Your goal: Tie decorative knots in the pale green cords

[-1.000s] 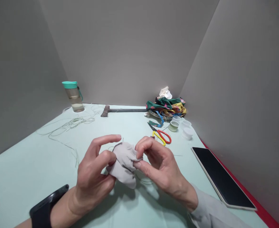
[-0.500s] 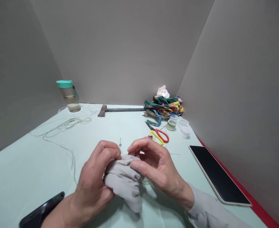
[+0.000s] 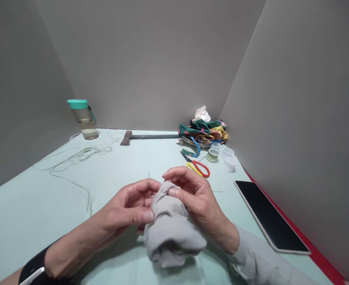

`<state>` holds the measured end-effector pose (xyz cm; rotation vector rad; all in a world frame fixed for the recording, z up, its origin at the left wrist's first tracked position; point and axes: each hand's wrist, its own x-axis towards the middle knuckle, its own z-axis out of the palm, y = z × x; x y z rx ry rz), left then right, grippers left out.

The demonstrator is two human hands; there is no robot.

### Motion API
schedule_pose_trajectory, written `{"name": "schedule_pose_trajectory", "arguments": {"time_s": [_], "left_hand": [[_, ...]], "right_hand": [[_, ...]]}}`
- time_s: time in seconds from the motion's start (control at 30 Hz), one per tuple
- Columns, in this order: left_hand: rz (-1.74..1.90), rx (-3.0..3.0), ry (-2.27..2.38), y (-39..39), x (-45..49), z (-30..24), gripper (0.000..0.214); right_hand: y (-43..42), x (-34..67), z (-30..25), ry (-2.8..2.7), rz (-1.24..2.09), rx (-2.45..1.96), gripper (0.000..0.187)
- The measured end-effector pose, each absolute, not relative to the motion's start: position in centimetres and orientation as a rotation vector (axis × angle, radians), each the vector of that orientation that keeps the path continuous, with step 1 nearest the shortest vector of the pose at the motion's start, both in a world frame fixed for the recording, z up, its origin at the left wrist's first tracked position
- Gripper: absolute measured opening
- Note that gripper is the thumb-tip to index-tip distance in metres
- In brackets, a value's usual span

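A bunched piece of grey cloth hangs between both hands just above the pale green table. My left hand pinches the cloth's left side between thumb and fingers. A thin needle sticks up just above those fingers. My right hand is curled over the cloth's top, fingers pressing into its folds. A black band sits on my left wrist, and a grey sleeve covers my right forearm.
Loose thread trails over the left of the table by a teal-lidded bottle. Red-and-yellow scissors, small white cups and colourful fabric scraps lie at the back right. A dark tablet lies along the right edge. Grey walls enclose three sides.
The left hand went from spread fingers to a pinch on the cloth. The right hand moved on top of the cloth, which now hangs lower and more bunched. The view shifted slightly.
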<state>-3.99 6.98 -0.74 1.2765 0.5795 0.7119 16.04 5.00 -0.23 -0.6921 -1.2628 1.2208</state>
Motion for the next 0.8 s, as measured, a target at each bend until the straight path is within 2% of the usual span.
{"name": "schedule_pose_trajectory", "arguments": {"time_s": [0.1,0.17,0.23,0.33,0.37,0.5,0.63,0.7,0.8], "left_hand": [[0.753,1.299,0.678,6.8,-3.5,-0.7,0.032],[0.863,1.318,0.771,6.8,-3.3,-0.6,0.026],[0.988,1.329,0.864,6.8,-3.2,-0.4,0.025],[1.143,1.363,1.002,6.6,-3.3,-0.3,0.03],[1.188,1.389,1.043,6.4,-3.3,-0.3,0.03],[1.262,1.613,1.065,4.2,-2.4,-0.4,0.028],[1.021,1.852,0.8,2.2,-1.3,0.3,0.021],[0.934,1.849,0.72,2.5,-1.4,0.4,0.019],[1.011,1.697,0.812,4.5,-2.4,-0.1,0.021]], "right_hand": [[4.7,15.7,-0.5,-1.218,1.262,-0.717,0.006],[4.5,15.7,-0.6,-1.203,1.324,-0.721,0.009],[4.3,15.5,-0.7,-1.228,1.426,-0.696,0.021],[3.8,14.7,-0.7,-1.288,1.542,-0.675,0.053],[3.7,14.4,-0.8,-1.295,1.533,-0.699,0.055],[4.2,13.4,-2.0,-1.245,1.269,-0.903,0.036],[6.1,14.5,-3.1,-1.167,0.914,-1.029,0.019],[6.7,15.4,-3.1,-1.149,0.801,-1.038,0.015],[6.8,16.1,-2.6,-1.183,0.74,-1.008,0.014]]}}
